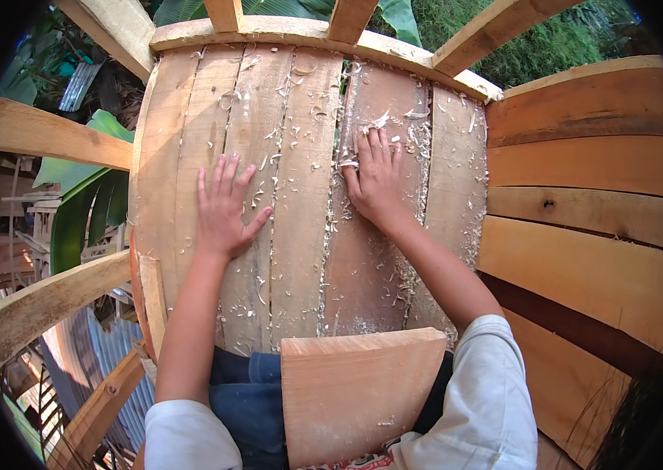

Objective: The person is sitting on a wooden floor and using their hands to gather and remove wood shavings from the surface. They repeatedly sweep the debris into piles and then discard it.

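My left hand point(225, 205) lies flat on the wooden planks point(249, 117), fingers spread, holding nothing. To its right, my right hand point(378, 178) rests palm down on a reddish plank with its fingers stretched forward and fairly close together. Pale curled wood shavings point(378, 121) touch its fingertips, and another curl sits by its thumb. Shavings and small chips are scattered over the planks, thickest along the gaps on the right. A smooth, thick wooden board point(359, 392) stands tilted against my body, over my lap, untouched by either hand.
A wall of horizontal boards point(582, 200) rises on the right. A wooden rail point(292, 31) with upright posts borders the far edge, and more posts point(57, 133) stand along the left. Beyond them are green leaves and corrugated metal sheets point(116, 368).
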{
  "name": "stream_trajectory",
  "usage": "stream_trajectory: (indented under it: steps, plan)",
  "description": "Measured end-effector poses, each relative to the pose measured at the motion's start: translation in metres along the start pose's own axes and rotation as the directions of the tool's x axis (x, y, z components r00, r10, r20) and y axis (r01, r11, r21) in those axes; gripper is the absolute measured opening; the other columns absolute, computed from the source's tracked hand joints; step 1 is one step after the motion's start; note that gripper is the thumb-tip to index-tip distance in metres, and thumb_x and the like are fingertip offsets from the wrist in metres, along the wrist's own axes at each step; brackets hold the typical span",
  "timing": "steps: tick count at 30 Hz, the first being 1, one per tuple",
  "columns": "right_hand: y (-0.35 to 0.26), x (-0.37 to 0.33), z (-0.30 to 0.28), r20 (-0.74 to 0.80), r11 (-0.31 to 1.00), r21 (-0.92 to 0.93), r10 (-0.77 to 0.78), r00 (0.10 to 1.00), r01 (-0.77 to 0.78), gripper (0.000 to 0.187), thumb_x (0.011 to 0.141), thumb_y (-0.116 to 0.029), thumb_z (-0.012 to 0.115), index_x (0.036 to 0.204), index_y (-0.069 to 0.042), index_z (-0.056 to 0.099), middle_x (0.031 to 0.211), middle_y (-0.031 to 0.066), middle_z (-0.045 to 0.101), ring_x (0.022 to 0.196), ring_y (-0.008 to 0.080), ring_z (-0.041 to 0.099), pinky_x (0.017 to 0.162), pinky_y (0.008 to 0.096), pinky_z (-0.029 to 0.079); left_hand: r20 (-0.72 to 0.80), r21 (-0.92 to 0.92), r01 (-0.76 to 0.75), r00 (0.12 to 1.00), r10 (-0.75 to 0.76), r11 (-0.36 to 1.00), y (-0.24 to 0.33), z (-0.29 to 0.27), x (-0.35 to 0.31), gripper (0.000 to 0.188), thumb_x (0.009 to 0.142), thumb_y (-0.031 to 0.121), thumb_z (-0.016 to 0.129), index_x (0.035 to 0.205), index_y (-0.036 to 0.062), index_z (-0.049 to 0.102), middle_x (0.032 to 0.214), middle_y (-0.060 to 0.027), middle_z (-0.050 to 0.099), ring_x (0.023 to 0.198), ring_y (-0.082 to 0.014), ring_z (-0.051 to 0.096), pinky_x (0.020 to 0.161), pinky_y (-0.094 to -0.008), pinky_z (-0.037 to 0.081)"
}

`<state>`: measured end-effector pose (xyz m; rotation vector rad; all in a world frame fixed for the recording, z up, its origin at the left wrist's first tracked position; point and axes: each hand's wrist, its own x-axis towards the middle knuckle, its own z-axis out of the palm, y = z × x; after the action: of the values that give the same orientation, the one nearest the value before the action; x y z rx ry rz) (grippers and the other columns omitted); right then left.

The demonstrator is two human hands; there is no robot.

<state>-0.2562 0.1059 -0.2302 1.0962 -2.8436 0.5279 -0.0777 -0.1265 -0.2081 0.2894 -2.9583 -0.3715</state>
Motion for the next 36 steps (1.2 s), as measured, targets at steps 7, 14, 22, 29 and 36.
stream_trajectory:
  steps: [7, 14, 22, 29, 36]
  plan:
    - [0.002, 0.090, -0.015, -0.183, 0.963, 0.252, -0.045, 0.982, 0.091, 0.062, 0.095, -0.030, 0.053, 0.152, -0.013, 0.034, 0.155, 0.0249, 0.032, 0.143, 0.0414, 0.033, 0.116, 0.0625, 0.017, 0.000, 0.003, 0.013, 1.000, -0.013, 1.000, 0.000, 0.000, -0.001, 0.073, 0.088, 0.060, 0.057, 0.144, 0.0154, 0.045, 0.156, -0.0128, 0.035, 0.149, -0.0319, 0.023, 0.121, -0.0575, 0.008]
    - [0.023, 0.101, -0.001, 0.099, 0.999, 0.031, 0.033, 0.995, -0.036, 0.076, 0.098, -0.051, 0.046, 0.154, -0.003, 0.026, 0.158, 0.0210, 0.030, 0.147, 0.0355, 0.028, 0.117, 0.0619, 0.017, 0.018, 0.008, 0.009, 1.000, -0.009, 1.000, 0.000, -0.001, 0.000, 0.073, 0.088, 0.060, 0.056, 0.145, 0.0145, 0.044, 0.157, -0.0137, 0.033, 0.149, -0.0328, 0.023, 0.121, -0.0565, 0.006]
    - [0.007, 0.117, 0.003, -0.120, 0.978, -0.085, -0.201, 0.972, 0.192, 0.077, 0.092, -0.058, 0.056, 0.146, -0.005, 0.038, 0.146, 0.0205, 0.045, 0.137, 0.0359, 0.042, 0.113, 0.0549, 0.028, 0.021, 0.012, 0.018, 1.000, -0.019, 1.000, -0.001, -0.001, -0.001, 0.073, 0.088, 0.060, 0.056, 0.145, 0.0154, 0.044, 0.156, -0.0129, 0.034, 0.149, -0.0322, 0.023, 0.121, -0.0565, 0.006]
    - [0.019, 0.117, 0.001, -0.100, 0.961, -0.044, -0.277, 0.956, 0.274, 0.020, 0.094, -0.025, 0.061, 0.094, -0.006, 0.058, 0.095, 0.0112, 0.065, 0.087, 0.0332, 0.067, 0.070, 0.0449, 0.057, 0.034, 0.003, 0.032, 0.999, -0.032, 0.999, 0.003, -0.002, 0.000, 0.073, 0.088, 0.060, 0.057, 0.145, 0.0159, 0.044, 0.157, -0.0125, 0.033, 0.150, -0.0316, 0.022, 0.121, -0.0567, 0.006]
    - [0.035, 0.088, -0.027, -0.118, 0.983, 0.057, -0.167, 0.979, 0.175, 0.031, 0.095, -0.031, 0.065, 0.081, -0.004, 0.058, 0.074, 0.0144, 0.066, 0.065, 0.0349, 0.066, 0.061, 0.0433, 0.053, 0.014, 0.023, 0.028, 0.999, -0.029, 0.999, 0.000, 0.002, -0.001, 0.073, 0.090, 0.065, 0.050, 0.146, 0.0192, 0.041, 0.157, -0.0115, 0.032, 0.150, -0.0299, 0.021, 0.122, -0.0570, 0.007]
